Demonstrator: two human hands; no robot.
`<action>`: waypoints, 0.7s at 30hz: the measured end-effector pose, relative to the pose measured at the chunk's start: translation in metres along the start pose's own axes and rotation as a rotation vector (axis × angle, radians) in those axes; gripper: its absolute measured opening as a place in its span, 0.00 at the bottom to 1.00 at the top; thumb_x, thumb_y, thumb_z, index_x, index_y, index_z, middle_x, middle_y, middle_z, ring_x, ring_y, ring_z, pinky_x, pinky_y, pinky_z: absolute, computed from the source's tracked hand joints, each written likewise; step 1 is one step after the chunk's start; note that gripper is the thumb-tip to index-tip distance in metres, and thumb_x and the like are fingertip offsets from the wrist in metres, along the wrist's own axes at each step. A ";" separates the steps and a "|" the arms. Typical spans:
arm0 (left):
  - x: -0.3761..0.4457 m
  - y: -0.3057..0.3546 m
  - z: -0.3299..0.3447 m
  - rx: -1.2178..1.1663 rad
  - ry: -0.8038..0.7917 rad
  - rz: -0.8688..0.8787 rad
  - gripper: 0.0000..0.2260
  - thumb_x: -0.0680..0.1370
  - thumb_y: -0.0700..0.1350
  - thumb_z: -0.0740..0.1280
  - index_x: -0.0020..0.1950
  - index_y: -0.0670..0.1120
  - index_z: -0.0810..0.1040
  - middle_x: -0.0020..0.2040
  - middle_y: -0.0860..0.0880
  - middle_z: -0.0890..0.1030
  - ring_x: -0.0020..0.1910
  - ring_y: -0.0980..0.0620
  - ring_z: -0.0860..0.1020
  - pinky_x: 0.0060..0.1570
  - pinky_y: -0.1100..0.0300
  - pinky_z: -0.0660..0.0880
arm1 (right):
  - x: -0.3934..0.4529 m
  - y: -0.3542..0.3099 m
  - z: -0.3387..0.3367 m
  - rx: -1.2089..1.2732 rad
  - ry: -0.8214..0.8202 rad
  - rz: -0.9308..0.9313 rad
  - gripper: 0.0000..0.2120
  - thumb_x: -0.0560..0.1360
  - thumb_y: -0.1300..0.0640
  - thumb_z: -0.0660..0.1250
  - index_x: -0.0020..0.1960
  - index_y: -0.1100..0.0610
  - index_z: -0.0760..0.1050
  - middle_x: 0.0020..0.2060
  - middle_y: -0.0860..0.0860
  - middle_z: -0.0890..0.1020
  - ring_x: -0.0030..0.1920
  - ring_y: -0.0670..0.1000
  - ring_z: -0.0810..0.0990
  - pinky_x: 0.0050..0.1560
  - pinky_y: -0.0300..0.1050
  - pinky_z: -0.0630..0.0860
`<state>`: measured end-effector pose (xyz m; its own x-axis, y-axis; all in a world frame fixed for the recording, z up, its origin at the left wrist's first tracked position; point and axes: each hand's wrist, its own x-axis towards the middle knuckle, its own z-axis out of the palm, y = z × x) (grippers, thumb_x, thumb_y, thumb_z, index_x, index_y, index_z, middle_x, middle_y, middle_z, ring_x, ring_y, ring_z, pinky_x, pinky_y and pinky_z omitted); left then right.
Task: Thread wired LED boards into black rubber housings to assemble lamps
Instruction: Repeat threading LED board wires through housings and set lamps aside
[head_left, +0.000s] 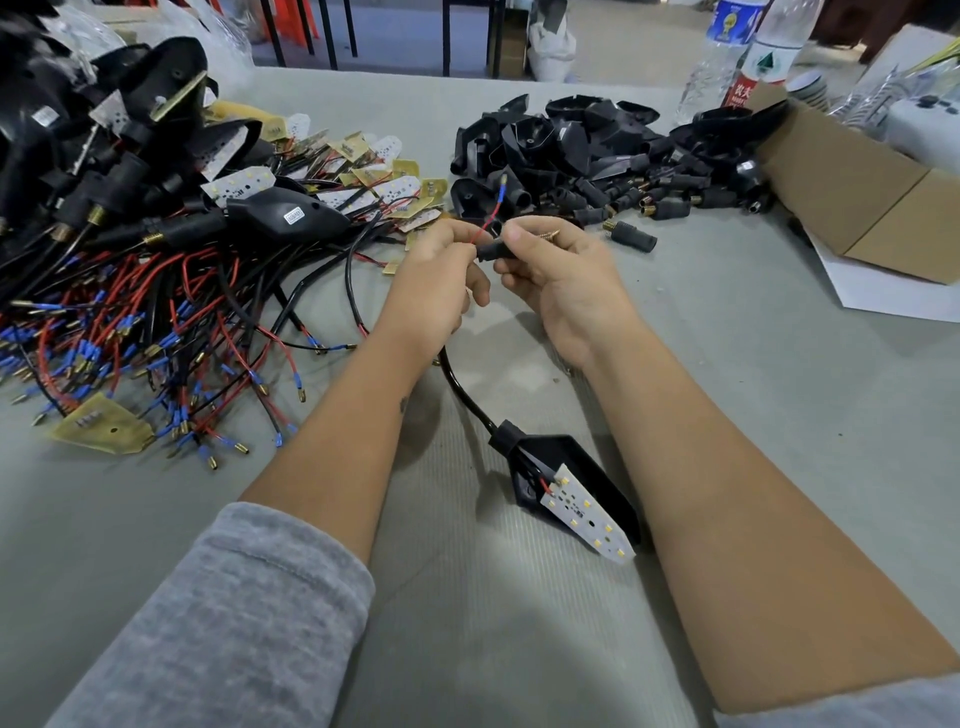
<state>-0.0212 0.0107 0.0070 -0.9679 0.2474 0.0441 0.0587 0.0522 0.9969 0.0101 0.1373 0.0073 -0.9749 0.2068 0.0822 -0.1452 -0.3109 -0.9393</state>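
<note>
My left hand (441, 275) pinches a thin red wire (491, 218) with a blue terminal at its tip, which sticks up from between my hands. My right hand (550, 270) grips a small black rubber connector sleeve (493, 253) with a brass threaded end at the fingertips. From my hands a black cable (462, 389) curves down to a black rubber lamp housing (566, 478) lying on the table between my forearms. A white LED board (587, 512) sits tilted in that housing's open side.
A heap of wired LED boards with red and black leads (156, 322) fills the left. Assembled lamps (104, 130) pile at far left. Empty black housings and sleeves (587, 161) lie at back centre. A cardboard box (857, 192) and water bottles (737, 57) stand at right.
</note>
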 end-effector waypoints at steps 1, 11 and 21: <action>0.000 0.000 0.000 0.006 -0.001 0.007 0.12 0.81 0.40 0.54 0.49 0.51 0.75 0.24 0.52 0.74 0.19 0.58 0.63 0.20 0.68 0.59 | 0.000 -0.001 0.000 0.037 -0.011 0.021 0.02 0.77 0.64 0.66 0.47 0.59 0.77 0.35 0.52 0.83 0.35 0.48 0.79 0.40 0.39 0.78; 0.003 -0.007 0.001 0.059 0.093 0.049 0.15 0.84 0.42 0.52 0.47 0.56 0.74 0.40 0.49 0.76 0.22 0.60 0.65 0.25 0.63 0.62 | 0.000 0.000 0.003 0.119 -0.023 0.100 0.07 0.81 0.62 0.61 0.51 0.60 0.78 0.39 0.54 0.83 0.35 0.46 0.81 0.42 0.37 0.80; 0.003 -0.003 -0.002 -0.095 0.084 0.020 0.12 0.82 0.37 0.57 0.48 0.51 0.76 0.36 0.53 0.76 0.24 0.58 0.68 0.22 0.65 0.64 | 0.002 0.002 0.003 0.097 0.025 0.053 0.12 0.84 0.55 0.57 0.57 0.58 0.77 0.42 0.54 0.79 0.33 0.45 0.78 0.39 0.36 0.77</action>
<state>-0.0250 0.0095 0.0039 -0.9841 0.1652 0.0654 0.0588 -0.0449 0.9973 0.0079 0.1342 0.0069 -0.9773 0.2104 0.0241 -0.1106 -0.4101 -0.9053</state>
